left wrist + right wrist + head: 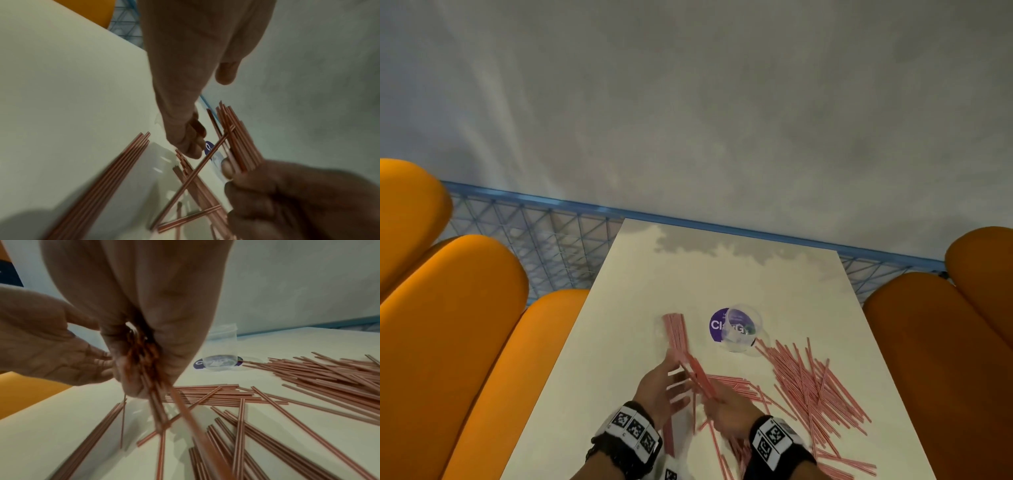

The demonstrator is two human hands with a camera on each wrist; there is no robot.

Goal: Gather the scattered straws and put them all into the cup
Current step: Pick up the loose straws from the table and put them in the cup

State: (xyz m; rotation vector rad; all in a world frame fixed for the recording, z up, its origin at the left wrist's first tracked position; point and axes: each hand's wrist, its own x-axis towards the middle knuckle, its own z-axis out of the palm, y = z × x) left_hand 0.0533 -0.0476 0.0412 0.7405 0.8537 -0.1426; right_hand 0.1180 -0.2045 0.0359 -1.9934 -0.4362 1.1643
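Observation:
My right hand [726, 407] grips a bundle of red-and-white straws [678, 337] that slants up and away over the white table [722, 274]. Beside the bundle's left side my left hand [662, 385] has straight, spread fingers and touches it. In the left wrist view the left hand [185, 113] reaches down beside the bundle [238, 138], which the right hand [287, 194] holds. The clear cup [743, 325] stands upright and empty further back. Many loose straws [815, 380] lie to the right of the hands and more under them [205, 395].
The cup stands on a round purple sticker [717, 325]. Orange cushions flank the table on the left [465, 308] and right [945, 342]. A blue mesh rail [544, 240] runs behind the table's far edge. Several straws lie along the near left [98, 186].

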